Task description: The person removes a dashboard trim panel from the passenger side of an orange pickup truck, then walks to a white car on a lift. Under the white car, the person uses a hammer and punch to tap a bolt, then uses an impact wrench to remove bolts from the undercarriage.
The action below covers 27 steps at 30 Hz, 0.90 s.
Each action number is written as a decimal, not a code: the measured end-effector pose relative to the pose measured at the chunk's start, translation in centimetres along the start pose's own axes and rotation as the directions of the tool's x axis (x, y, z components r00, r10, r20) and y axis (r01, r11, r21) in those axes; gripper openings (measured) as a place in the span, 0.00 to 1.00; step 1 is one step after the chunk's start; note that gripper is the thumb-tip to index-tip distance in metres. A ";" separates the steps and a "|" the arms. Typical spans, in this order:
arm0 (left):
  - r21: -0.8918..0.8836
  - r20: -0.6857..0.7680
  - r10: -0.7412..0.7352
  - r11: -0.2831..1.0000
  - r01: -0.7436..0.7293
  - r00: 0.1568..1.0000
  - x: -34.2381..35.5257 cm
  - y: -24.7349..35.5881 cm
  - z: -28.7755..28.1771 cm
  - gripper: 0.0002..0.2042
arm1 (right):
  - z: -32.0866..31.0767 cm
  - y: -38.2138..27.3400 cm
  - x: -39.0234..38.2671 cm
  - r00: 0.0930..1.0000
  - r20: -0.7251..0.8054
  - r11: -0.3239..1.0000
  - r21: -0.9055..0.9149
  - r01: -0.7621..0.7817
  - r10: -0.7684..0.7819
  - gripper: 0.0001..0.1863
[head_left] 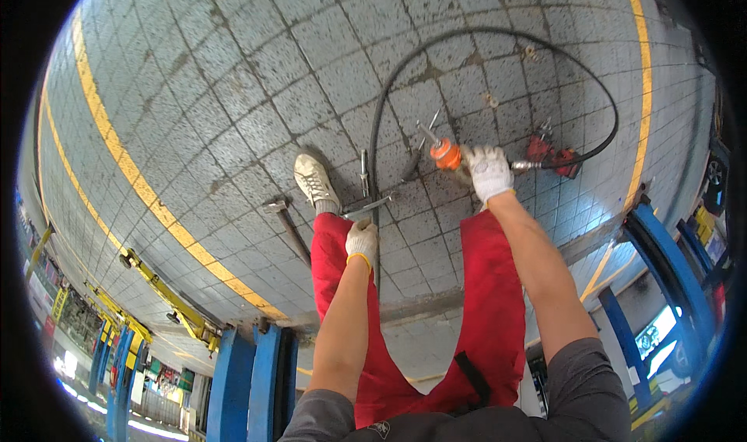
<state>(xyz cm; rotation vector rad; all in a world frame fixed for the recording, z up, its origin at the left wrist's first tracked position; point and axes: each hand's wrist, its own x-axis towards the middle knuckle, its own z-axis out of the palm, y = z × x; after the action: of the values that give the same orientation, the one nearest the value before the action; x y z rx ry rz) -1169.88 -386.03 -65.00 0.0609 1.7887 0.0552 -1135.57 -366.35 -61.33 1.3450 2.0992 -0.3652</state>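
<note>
My right hand, in a white knit glove, is closed around an orange-nosed air tool. A thin metal bit points from its front toward the upper left. A black hose joins it by a metal fitting and loops over the floor. My gloved left hand is at my left knee with its fingers curled; whatever may be in them is hidden. Just beyond it is a slim metal bar. A socket bar lies above that, and a dark-handled tool lies left of the air tool.
A hammer lies left of my shoe. Beyond my right hand sits a red cordless power tool next to the hose. Small rings dot the grey tiles. Blue lift posts and yellow lift arms stand at the sides.
</note>
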 end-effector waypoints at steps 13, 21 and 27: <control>0.610 -0.222 0.442 0.758 -0.230 0.869 12.2 8.0 5.0 0.22 | 10.1 1.8 6.6 0.996 0.002 0.985 0.152 -0.086 0.086 0.28; 0.529 -0.172 0.339 0.824 -0.204 0.925 10.3 9.1 3.8 0.21 | 3.6 -6.3 1.3 0.976 -0.030 0.777 0.611 -0.152 0.215 0.37; -0.363 0.310 0.312 0.912 -0.192 0.898 -2.0 13.8 0.7 0.15 | -6.7 -12.3 -2.0 0.969 0.232 0.250 0.947 -0.204 -0.089 0.38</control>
<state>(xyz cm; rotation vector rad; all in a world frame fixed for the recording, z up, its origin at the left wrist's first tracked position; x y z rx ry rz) -1168.58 -372.44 -62.23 0.0652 1.3716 0.4994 -1148.23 -369.66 -56.03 1.8417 1.4820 -1.9822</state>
